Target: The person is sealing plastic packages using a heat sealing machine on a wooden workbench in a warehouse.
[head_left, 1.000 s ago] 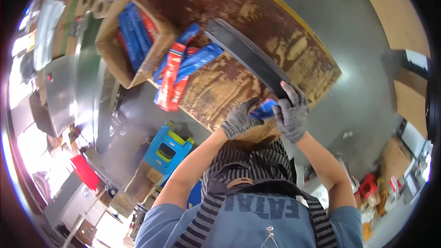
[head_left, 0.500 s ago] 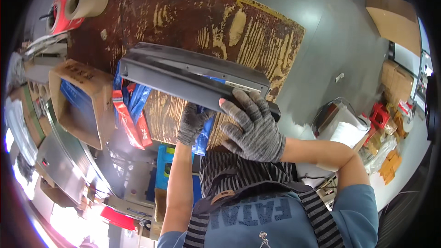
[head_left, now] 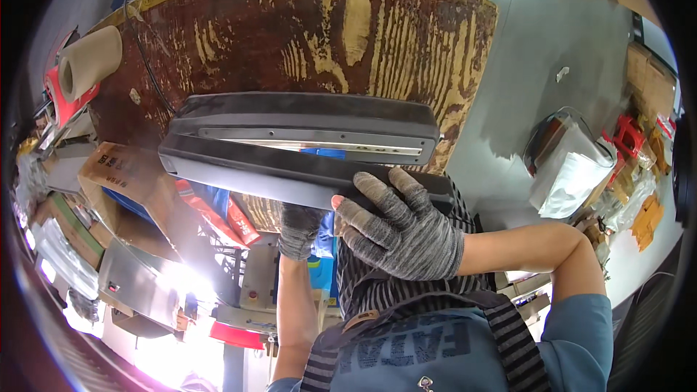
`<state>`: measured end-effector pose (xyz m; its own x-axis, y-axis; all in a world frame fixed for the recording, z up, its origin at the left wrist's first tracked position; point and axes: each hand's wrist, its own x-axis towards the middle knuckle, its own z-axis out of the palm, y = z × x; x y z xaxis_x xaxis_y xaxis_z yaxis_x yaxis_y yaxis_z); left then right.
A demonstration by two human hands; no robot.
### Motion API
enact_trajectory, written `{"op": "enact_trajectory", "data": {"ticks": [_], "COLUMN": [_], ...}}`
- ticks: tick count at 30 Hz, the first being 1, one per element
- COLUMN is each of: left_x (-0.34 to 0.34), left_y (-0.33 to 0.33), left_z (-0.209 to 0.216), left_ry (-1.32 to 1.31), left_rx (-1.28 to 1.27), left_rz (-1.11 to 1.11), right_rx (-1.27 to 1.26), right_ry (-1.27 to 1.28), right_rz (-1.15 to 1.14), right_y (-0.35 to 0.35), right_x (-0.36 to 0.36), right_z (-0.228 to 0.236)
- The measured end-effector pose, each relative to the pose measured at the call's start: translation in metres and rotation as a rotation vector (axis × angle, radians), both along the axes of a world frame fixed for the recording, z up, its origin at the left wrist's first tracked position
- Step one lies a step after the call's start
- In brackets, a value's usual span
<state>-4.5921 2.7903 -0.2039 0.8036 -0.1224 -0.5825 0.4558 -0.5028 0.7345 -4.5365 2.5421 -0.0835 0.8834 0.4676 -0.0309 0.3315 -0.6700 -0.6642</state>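
A long black bag sealer (head_left: pixel 254 172) lies across the near part of the worn wooden table, its front bar apart from the rear body, with a metal strip along the gap. My right hand (head_left: pixel 408 236), in a grey knit glove, rests on the right end of the front bar, fingers spread. My left hand (head_left: pixel 299 231), gloved too, is below the middle of that bar; its fingertips are hidden under it. Beside the left hand hangs a blue plastic bag (head_left: pixel 324 244) that it appears to grip. A bit of blue also shows inside the gap.
Red and blue plastic packages (head_left: pixel 231 219) hang at the table's (head_left: pixel 254 43) near left edge, beside an open cardboard box (head_left: pixel 120 168). A brown roll (head_left: pixel 91 64) stands at the far left. A black cable (head_left: pixel 152 76) runs behind the sealer. White plastic sheeting (head_left: pixel 573 174) lies to the right.
The gap between the sealer's front bar and rear body shows wider. My right hand has come slightly nearer me and right. The left hand is more covered by the bar. The view has shifted.
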Motion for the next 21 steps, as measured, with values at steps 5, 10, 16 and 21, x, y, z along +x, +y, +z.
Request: {"op": "enact_trajectory", "data": {"ticks": [5, 10, 16, 21], "left_x": [0.009, 0.051, 0.047, 0.077], "left_y": [0.0, -0.033, -0.023, 0.035], "left_z": [0.004, 0.041, 0.028, 0.011], "left_ry": [-0.036, 0.442, 0.141, -0.481], "left_rx": [-0.014, -0.369, -0.201, 0.791], "left_rz": [-0.069, 0.363, 0.263, 0.275], "right_rx": [-0.009, 0.0, -0.057, -0.137], "right_ry": [-0.028, -0.118, -0.162, -0.195], "right_rz": [0.024, 0.01, 0.056, 0.086], "right_y": [-0.004, -0.004, -0.005, -0.007], "right_x": [-0.001, -0.007, -0.005, -0.001], "right_z": [-0.011, -0.046, -0.049, -0.042]}}
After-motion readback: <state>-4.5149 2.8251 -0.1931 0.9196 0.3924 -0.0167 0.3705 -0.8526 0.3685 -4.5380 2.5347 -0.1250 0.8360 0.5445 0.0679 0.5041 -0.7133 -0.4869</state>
